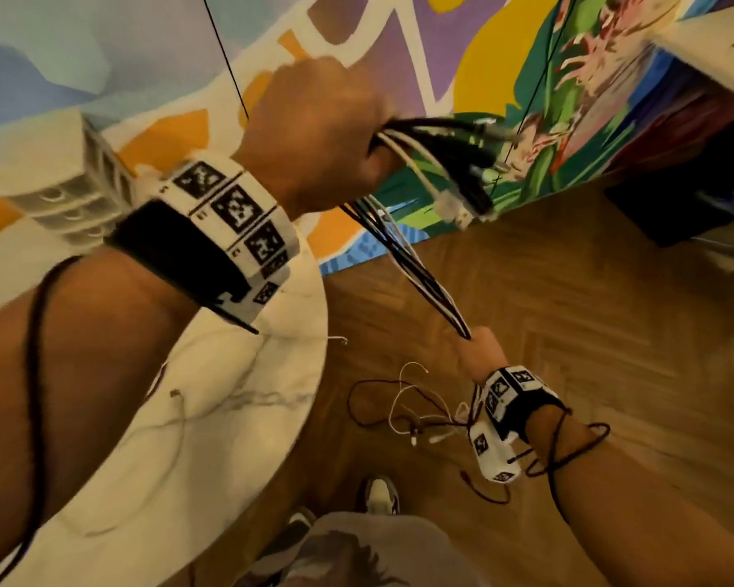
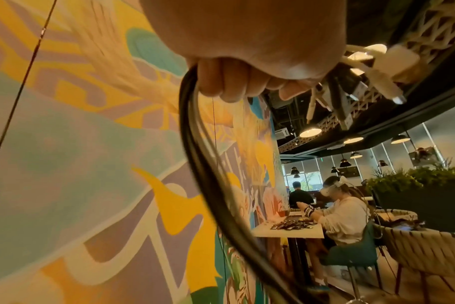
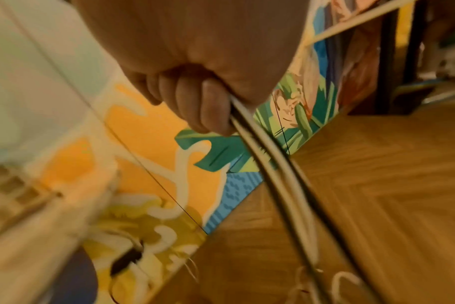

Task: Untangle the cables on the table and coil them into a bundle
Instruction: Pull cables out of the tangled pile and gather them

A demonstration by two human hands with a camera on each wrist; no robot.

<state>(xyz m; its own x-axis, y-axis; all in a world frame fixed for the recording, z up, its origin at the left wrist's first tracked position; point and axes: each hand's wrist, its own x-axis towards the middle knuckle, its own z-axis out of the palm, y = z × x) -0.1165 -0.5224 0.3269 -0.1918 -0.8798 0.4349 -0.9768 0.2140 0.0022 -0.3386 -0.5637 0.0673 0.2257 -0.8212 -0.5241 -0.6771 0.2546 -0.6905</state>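
A person stands beside a round white marble table, seen from above, with 2 hands holding 1 bunch of cables stretched in the air between them.

The left hand is raised in a fist closed round the upper end of the cables, where the plugs fan out to the right, some black and some white. Their exact number cannot be told. The right hand is lower, over the wooden floor, its fingers curled tight round the same bunch. Between the fists the black and white strands run straight and close together. Below the right hand, loose ends hang in slack loops of dark and white cord.

This looks like the combing step: the strands are being drawn taut so they lie side by side before coiling. To do it well, the left fist should probably hold firm near the plugs while the right grip loosens just enough to slide down, stopping at any knot instead of pulling through it. The hanging loops are likely where tangles remain.

1 thin strand lies on the table, off the bunch. A painted wall stands behind.
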